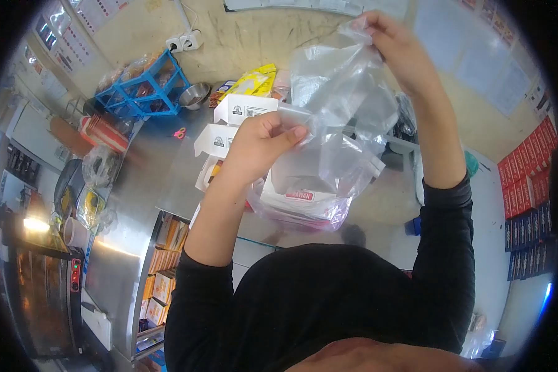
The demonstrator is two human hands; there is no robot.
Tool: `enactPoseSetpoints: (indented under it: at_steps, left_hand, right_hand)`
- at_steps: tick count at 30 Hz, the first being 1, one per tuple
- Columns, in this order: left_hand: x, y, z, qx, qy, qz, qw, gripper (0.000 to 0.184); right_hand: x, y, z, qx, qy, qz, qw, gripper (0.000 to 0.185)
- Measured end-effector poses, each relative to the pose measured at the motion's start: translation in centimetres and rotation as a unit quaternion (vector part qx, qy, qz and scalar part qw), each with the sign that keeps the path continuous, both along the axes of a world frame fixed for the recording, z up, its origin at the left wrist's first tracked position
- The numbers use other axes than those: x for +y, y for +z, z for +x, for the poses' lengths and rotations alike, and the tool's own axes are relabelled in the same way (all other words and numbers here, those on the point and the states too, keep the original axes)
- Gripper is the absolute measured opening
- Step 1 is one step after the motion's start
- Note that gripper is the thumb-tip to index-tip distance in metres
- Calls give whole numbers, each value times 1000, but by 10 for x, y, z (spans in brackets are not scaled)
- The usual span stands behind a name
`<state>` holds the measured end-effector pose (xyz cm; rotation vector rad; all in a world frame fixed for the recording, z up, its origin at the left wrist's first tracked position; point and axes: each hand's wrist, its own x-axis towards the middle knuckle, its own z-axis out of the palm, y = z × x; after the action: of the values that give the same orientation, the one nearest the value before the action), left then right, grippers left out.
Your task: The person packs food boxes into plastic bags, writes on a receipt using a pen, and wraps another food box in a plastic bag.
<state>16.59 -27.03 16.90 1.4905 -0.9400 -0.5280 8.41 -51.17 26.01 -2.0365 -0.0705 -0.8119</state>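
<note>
My left hand [263, 144] pinches one edge of a translucent plastic bag [347, 84] between thumb and fingers. Raised higher near the wall, my right hand [395, 46] grips the bag's upper corner, so the film hangs stretched between both hands. Below it on the metal counter sits a white box [304, 183] with a red label, inside clear, pinkish plastic [328, 217]. I cannot tell whether this plastic and the held bag are one piece. Open white cartons [220, 140] stand just beyond my left wrist.
A blue rack [146, 90] with bagged goods, a metal bowl [195, 95] and yellow packets [254, 80] line the back. Pink-handled scissors [179, 132] lie on the counter [158, 161]. Stacked red boxes [527, 167] stand at right; a knife and board [97, 322] lie at lower left.
</note>
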Motion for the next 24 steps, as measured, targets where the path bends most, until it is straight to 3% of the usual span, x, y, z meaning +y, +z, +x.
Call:
enactPoseSetpoints:
  at_steps: [6, 8, 9, 10, 12, 14, 15, 17, 19, 21, 22, 24]
  left_hand:
    - [19, 5, -2, 9, 73, 37, 997, 19]
    - [26, 4, -3, -6, 103, 64, 993, 21]
    - [29, 4, -4, -19, 128, 88, 988, 22]
    - [29, 1, -4, -19, 133, 87, 987, 22]
    - [29, -8, -4, -32, 150, -33, 988, 22]
    - [31, -11, -2, -15, 162, -43, 986, 21]
    - [32, -13, -2, -1, 168, -55, 984, 20]
    - [34, -18, 2, -25, 191, -38, 981, 21]
    - [37, -22, 3, -49, 218, -22, 975, 22]
    - [42, -21, 1, -52, 179, 5, 983, 24]
    - [44, -18, -1, -50, 190, 7, 981, 24]
    - [47, -11, -6, 38, 179, 44, 982, 27]
  right_hand:
    - [-24, -2, 14, -26, -62, -10, 998, 23]
    - [-44, -16, 35, 3, -55, 183, 982, 23]
    - [-53, -24, 46, 2, -51, 184, 982, 23]
    - [-61, -33, 58, -39, -50, 255, 965, 23]
    - [-71, -54, 81, -72, -44, 326, 942, 24]
    - [-78, -79, 102, -140, -136, 103, 975, 38]
    - [-84, -99, 119, -137, -131, 105, 976, 38]
    - [-98, -145, 157, -116, -228, -176, 951, 55]
    - [-106, -192, 178, 12, -199, -194, 961, 64]
    - [-110, -223, 184, 261, -128, -291, 912, 56]
    - [-103, -223, 185, 260, -117, -293, 913, 56]
    - [-93, -211, 183, 429, -93, -366, 821, 48]
